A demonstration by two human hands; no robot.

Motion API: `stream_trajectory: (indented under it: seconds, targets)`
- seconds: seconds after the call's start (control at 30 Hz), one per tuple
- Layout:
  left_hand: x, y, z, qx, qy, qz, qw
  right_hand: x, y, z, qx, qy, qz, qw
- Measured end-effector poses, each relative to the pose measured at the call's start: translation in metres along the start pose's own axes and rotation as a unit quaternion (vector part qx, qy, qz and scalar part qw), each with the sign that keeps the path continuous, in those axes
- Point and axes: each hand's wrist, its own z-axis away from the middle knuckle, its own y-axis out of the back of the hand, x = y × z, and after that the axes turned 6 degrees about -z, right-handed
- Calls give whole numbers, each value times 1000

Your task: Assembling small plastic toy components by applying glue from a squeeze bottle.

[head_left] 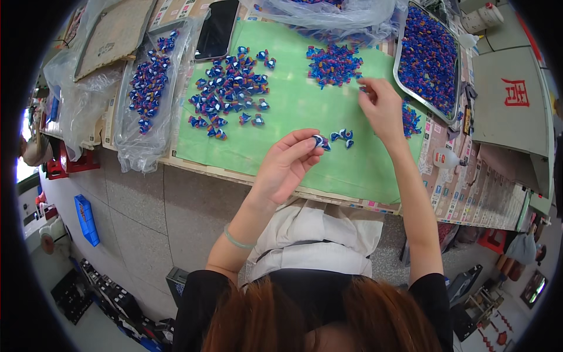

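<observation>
Thumb and fingers of my left hand (287,161) pinch a small blue-and-white plastic figure (322,142) above the green mat (275,126). A few similar small figures (342,137) lie just to the right of it. My right hand (382,107) is closed in a pinch at the right edge of a pile of small blue and red pieces (334,63); a bit of dark blue shows at its fingertips. To the left on the mat is a loose group of blue, white and orange figures (229,88). More small blue pieces (410,120) lie right of my right wrist, partly hidden by it.
A metal tray (399,73) full of small blue parts stands at the back right. At the left is a plastic-lined tray (125,111) with more figures. A phone (217,29), a clear plastic bag (352,14) and a small white bottle (446,157) surround the mat.
</observation>
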Motion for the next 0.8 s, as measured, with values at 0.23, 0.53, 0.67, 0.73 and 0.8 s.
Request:
stream_trajectory:
  seconds: [0.23,0.53,0.67,0.73,0.8]
  targets:
    - [-9,-18,-5,-10,-4,-37,999,-52,23,69,-51,-264,-448,853]
    - [-26,-31,-3,-10,-48,-119,992,-65,20,93,-6,-248,-510,824]
    - [-30,-35,0,-5,-119,-199,973,-62,20,96,-13,-264,-525,809]
    - [-29,-40,3,3,-132,-225,965,-64,19,100,0,-227,-489,843]
    - [-28,-42,5,9,-144,-251,957,-64,19,104,14,-190,-448,873]
